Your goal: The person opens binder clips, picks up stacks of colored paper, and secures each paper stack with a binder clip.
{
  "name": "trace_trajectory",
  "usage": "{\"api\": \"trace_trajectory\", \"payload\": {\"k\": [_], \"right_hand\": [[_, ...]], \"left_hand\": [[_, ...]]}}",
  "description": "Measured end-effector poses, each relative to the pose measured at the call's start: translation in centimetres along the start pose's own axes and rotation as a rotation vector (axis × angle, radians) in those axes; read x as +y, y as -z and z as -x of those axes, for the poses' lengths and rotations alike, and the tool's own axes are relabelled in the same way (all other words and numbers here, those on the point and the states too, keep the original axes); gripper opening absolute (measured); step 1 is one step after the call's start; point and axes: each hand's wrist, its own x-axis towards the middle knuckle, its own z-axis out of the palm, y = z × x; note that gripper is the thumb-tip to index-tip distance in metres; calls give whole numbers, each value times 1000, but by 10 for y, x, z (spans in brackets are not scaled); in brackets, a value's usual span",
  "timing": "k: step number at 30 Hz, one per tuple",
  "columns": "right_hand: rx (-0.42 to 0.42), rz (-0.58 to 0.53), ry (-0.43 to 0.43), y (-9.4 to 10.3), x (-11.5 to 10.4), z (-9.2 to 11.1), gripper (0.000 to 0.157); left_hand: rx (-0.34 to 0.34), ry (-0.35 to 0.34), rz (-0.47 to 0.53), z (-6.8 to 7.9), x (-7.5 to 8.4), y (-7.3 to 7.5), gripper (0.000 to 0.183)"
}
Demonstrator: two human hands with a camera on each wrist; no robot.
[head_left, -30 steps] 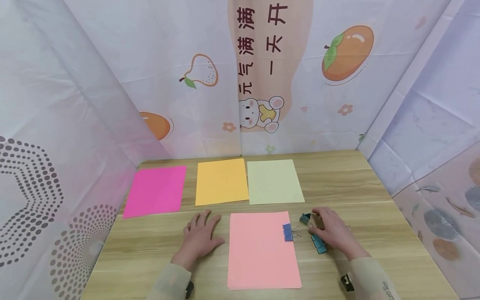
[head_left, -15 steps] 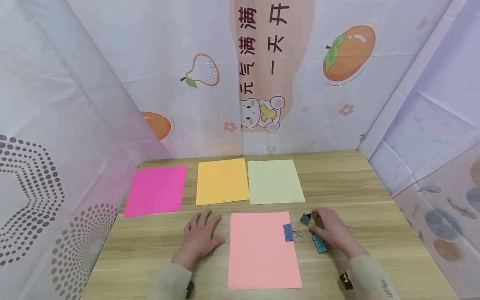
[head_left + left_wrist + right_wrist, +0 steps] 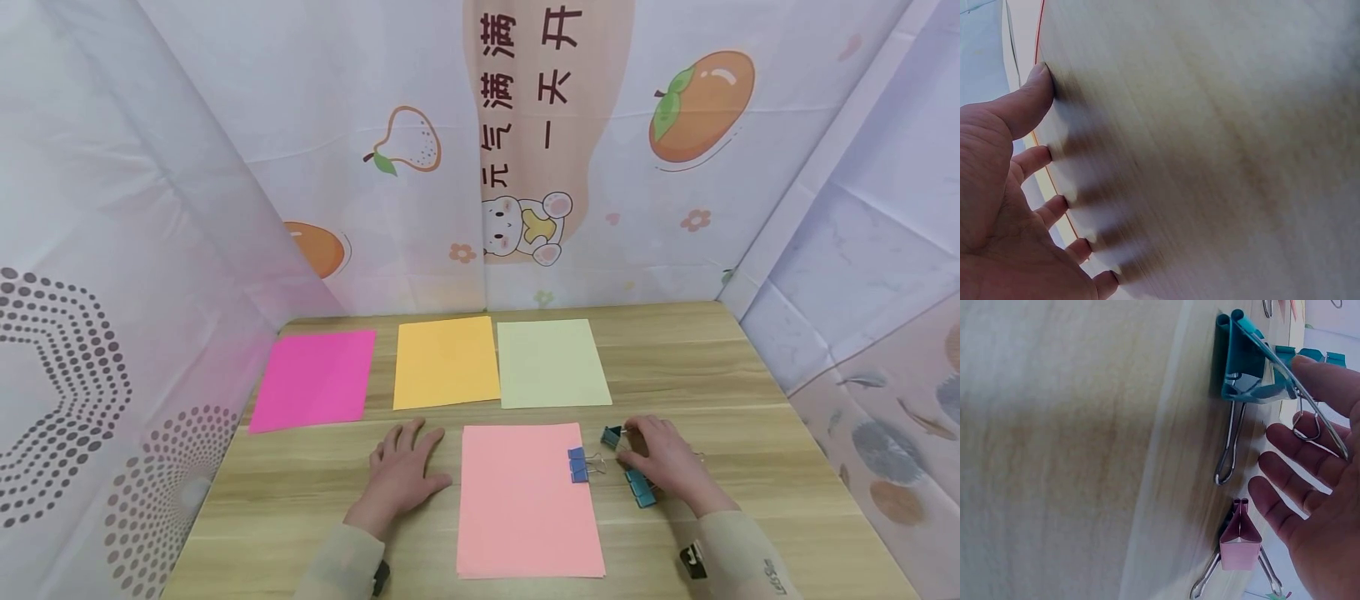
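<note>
My left hand (image 3: 405, 471) rests on the wooden table with its fingers spread, left of a pink paper stack (image 3: 528, 508). The left wrist view shows its fingertips on the tabletop. A blue binder clip (image 3: 578, 465) grips the stack's right edge. Beside that clip, my right hand (image 3: 666, 462) rests loosely curved over several binder clips. A teal clip (image 3: 640, 487) lies under its thumb side, and a darker teal clip (image 3: 611, 437) sits by the fingertips. In the right wrist view, a large teal clip (image 3: 1246, 365) and a pink clip (image 3: 1240, 547) stand near the fingers.
Along the back lie a magenta sheet (image 3: 313, 381), a yellow-orange sheet (image 3: 446, 363) and a pale green sheet (image 3: 553, 364). Printed curtains (image 3: 420, 208) enclose the table (image 3: 682, 358) at the back and both sides.
The whole head view has shifted very slightly to the right. Both hands, the papers and the clips hold their places.
</note>
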Motion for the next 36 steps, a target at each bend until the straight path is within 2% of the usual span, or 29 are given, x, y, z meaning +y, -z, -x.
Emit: {"api": "trace_trajectory", "payload": {"k": [8,14,36], "right_hand": [[-6,-14,-20,-1,-1,0,46],[-15,-33,-32,0,-2,0,47],[8,-81,-46,6,-5,-1,43]], "left_hand": [[-40,24,-16,-1,2,4,74],[-42,23,-23,1,7,8,73],[-32,15,-9,2,5,5,73]]}}
